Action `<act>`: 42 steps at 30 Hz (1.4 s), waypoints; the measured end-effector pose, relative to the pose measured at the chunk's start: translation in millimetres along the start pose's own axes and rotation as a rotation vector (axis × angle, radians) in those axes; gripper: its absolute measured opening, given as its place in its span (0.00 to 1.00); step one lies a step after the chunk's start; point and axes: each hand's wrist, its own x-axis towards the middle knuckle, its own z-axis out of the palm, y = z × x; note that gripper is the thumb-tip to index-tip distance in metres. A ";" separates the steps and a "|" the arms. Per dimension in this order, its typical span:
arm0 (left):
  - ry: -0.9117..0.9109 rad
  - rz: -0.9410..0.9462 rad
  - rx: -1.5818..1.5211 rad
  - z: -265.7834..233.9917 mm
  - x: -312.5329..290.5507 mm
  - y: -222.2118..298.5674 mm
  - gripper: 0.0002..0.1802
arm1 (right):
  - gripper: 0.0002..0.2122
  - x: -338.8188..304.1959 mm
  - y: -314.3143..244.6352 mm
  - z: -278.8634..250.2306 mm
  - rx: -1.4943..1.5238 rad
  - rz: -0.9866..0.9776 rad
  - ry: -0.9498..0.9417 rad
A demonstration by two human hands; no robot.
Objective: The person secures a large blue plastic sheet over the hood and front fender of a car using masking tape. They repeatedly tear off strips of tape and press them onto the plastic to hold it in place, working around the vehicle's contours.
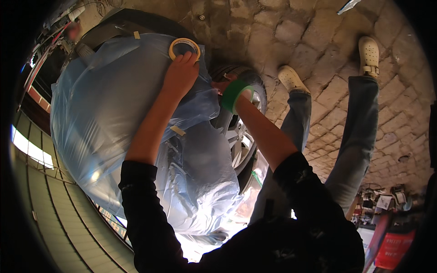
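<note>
A translucent blue plastic sheet (pixel 114 86) drapes over the front of a car. My left hand (pixel 181 75) is closed on the lower rim of a yellow roll of masking tape (pixel 196 47), against the sheet's far edge. A green roll of tape (pixel 231 94) circles my right wrist like a bracelet. Beyond it, my right hand (pixel 220 86) meets the sheet's edge beside the tyre, its fingers closed there and partly hidden by the green roll. Short tape strips, one on the sheet's far edge and another strip (pixel 177 130) nearer me, stick to the plastic.
The car's wheel (pixel 241 141) stands just right of the sheet, and a dark bumper (pixel 141 22) shows beyond it. Stone paving (pixel 327 86) lies under my light clogs (pixel 368 52). Assorted items and a red object (pixel 393 250) sit at lower right; a panelled door (pixel 50 204) is at left.
</note>
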 end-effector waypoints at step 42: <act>-0.001 -0.016 -0.122 35.2 23.3 -5.9 0.10 | 0.22 60.9 -22.8 -39.0 0.718 0.078 0.080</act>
